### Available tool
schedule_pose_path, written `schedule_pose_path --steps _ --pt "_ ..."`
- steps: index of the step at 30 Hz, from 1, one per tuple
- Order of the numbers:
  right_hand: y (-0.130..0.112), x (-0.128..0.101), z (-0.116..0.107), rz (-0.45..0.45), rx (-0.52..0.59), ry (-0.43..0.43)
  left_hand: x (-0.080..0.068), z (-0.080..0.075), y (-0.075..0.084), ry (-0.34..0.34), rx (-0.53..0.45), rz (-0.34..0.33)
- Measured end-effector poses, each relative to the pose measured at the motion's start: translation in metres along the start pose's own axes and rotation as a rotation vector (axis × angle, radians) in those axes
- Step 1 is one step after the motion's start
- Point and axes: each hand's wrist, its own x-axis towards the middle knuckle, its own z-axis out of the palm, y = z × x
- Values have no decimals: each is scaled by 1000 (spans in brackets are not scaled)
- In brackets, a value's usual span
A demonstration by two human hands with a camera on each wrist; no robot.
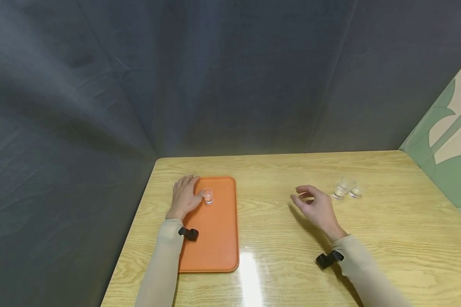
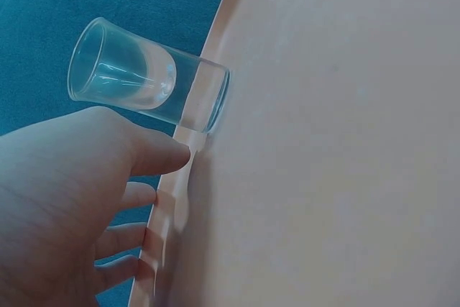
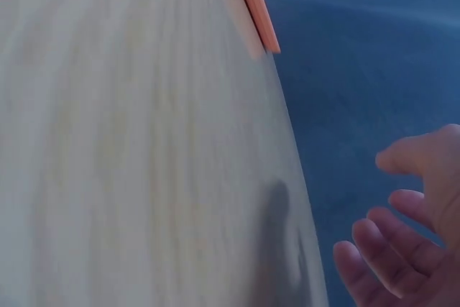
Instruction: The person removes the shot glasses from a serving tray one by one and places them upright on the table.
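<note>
The left hand (image 1: 184, 197) lies flat on the orange tray (image 1: 215, 238), fingers relaxed and straight, its thumb beside a small clear shot glass (image 1: 208, 195) standing upright at the tray's far end. Whether the thumb touches the glass is hard to tell; the left-wrist view suggests a slight gap. The right hand (image 1: 316, 207) hovers over the tabletop (image 1: 284, 256), fingers loosely curled and holding nothing. Two more clear glasses (image 1: 346, 188) stand just beyond and to the right of it, nearer to that hand than to the left.

A small clear glass (image 2: 147, 75) stands on the orange tray (image 2: 323, 141), thumb just beside.
</note>
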Motion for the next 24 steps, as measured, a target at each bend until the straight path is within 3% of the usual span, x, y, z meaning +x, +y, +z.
schedule_pose_path --steps 24 --pt "-50 4 64 -54 200 -227 0 0 -2 -5 5 15"
